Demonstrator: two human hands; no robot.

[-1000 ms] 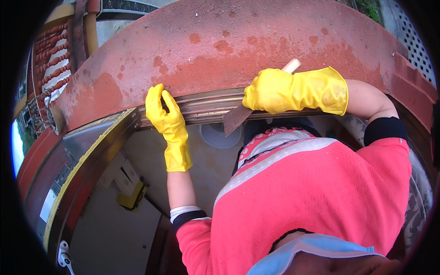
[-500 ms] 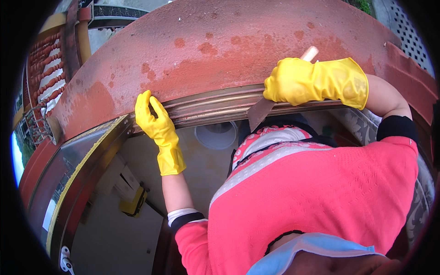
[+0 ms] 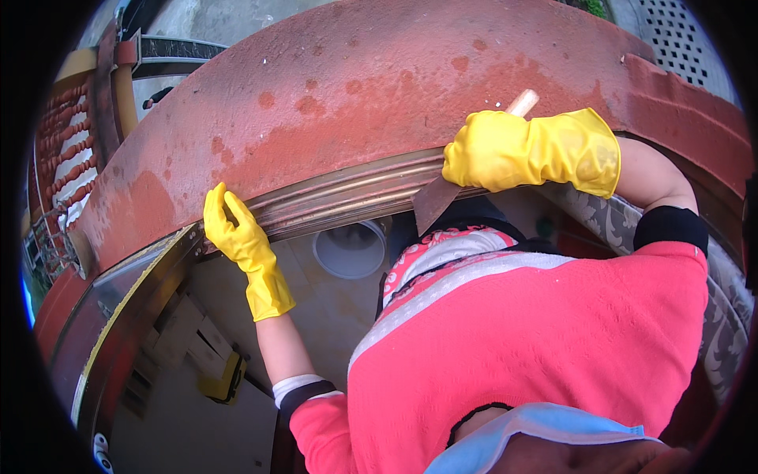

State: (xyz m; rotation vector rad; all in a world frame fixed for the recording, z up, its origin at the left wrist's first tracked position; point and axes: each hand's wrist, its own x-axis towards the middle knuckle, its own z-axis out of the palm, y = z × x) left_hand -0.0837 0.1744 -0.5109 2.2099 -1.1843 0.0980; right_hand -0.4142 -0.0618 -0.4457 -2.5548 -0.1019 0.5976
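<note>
My right hand [image 3: 491,152], in a yellow rubber glove, is closed round a scraper. Its pale wooden handle [image 3: 523,103] sticks out above the fist, and its dark flat blade [image 3: 434,203] points down past the inner edge of the ledge. At the left, my left hand [image 3: 235,231], gloved in the same yellow, rests at the end of the grooved brown window track [image 3: 343,188]. Its fingers are stretched out, with a gap beside the thumb, and nothing shows in them. Beyond both hands lies the red, damp-spotted ledge [image 3: 355,71].
An opened window sash [image 3: 130,308] stands at the left. Inside, a white bucket [image 3: 349,251] is on the tiled floor, and a yellow-and-black case [image 3: 225,379] lies farther left. Patterned grey fabric [image 3: 722,316] hangs at the right. Outside are red balusters [image 3: 71,154].
The view has shifted slightly, so the ledge and both hands appear farther left. My right hand still grips the scraper over the track, and my left stays at the track's left end.
</note>
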